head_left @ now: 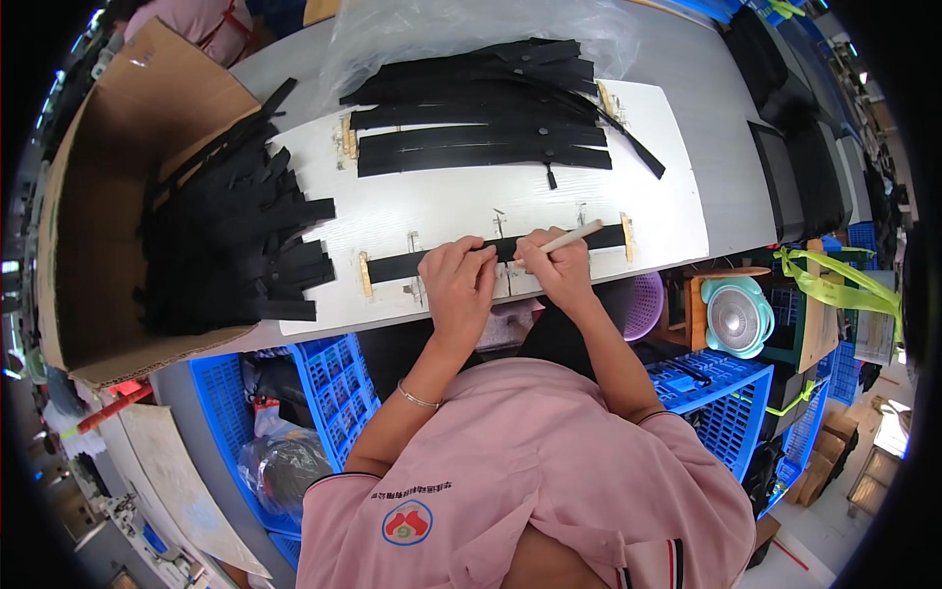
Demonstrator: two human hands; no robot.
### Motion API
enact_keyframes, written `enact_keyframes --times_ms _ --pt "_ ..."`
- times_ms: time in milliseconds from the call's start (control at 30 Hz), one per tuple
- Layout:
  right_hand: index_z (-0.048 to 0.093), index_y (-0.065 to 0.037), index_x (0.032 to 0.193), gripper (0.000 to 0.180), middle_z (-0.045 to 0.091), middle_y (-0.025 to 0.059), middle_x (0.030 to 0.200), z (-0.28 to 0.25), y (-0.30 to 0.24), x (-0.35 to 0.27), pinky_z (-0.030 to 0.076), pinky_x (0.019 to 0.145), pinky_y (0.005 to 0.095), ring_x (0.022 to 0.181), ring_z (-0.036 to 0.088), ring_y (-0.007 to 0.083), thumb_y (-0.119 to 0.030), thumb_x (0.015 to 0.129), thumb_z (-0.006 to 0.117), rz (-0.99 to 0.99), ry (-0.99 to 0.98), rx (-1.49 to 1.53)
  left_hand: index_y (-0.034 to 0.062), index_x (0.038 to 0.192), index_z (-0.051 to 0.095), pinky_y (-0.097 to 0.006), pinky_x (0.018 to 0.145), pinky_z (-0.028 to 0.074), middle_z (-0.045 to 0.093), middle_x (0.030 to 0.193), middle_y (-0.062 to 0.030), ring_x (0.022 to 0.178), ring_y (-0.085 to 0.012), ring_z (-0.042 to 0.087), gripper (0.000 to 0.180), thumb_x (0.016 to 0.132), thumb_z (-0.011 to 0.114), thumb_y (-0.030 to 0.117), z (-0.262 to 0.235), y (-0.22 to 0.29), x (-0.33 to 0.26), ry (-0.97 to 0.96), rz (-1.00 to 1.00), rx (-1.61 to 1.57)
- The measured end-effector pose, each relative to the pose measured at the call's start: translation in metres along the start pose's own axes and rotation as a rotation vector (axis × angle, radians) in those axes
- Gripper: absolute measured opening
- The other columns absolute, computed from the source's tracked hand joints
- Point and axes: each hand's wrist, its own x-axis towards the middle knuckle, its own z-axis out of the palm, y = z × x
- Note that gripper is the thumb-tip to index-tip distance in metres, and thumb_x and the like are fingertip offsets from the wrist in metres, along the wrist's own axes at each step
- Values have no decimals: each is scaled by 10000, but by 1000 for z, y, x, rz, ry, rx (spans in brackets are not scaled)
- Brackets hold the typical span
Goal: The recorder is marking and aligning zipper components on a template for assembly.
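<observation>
A black zipper strip (392, 267) lies straight across the white board (648, 201), between two yellowish end stops. My left hand (457, 285) is closed over the strip near its middle, fingers bent and thumb drawn in against it. Right beside it, my right hand (559, 273) grips a whitish pen (572, 237) and rests over the strip. The pen slants up to the right; its tip is hidden by the fingers. Farther back on the board lies a pile of black zippers (471, 137), a few with dark pulls showing.
At left, a cardboard box (108, 128) lies on its side with many black strips (235, 236) spilling onto the board. Clear plastic film (422, 29) covers part of the grey table (721, 221). Below stand blue crates (334, 393), a purple basket (644, 304) and a teal fan (736, 316).
</observation>
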Motion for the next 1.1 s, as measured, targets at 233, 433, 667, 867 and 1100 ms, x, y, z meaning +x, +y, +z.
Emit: enact_keyframes --times_ms 233,433,667,867,1100 --pt "703 46 842 253 653 44 747 -63 27 -10 424 618 248 683 554 76 -110 1010 597 346 327 282 81 971 746 -417 944 403 694 1076 -27 1026 -251 611 167 812 773 40 2 2 0 -11 10 -9" --pt "704 53 877 245 632 41 717 -66 44 -14 438 613 260 668 549 86 -126 1014 607 349 297 204 78 973 749 -416 943 410 698 1081 -34 1027 -263 608 153 825 758 39 16 17 9 -61 23 -16" --pt "714 31 904 235 673 90 741 -64 44 -12 482 625 298 660 617 140 -154 1008 613 355 244 142 82 985 762 -407 982 401 696 1104 -32 1075 -254 591 164 827 786 116 65 51 26 -165 114 -172" --pt "707 47 907 209 656 46 730 -64 45 -13 452 603 256 658 579 86 -108 1012 613 272 241 41 79 962 757 -416 982 400 691 1107 -29 1067 -255 593 150 818 787 111 75 52 24 -172 125 -137" --pt "686 46 842 220 668 65 724 -69 50 -20 459 593 273 641 599 107 -91 995 608 267 216 122 85 959 755 -411 970 403 687 1111 -29 1063 -259 594 159 805 794 88 76 55 24 -165 124 -130"
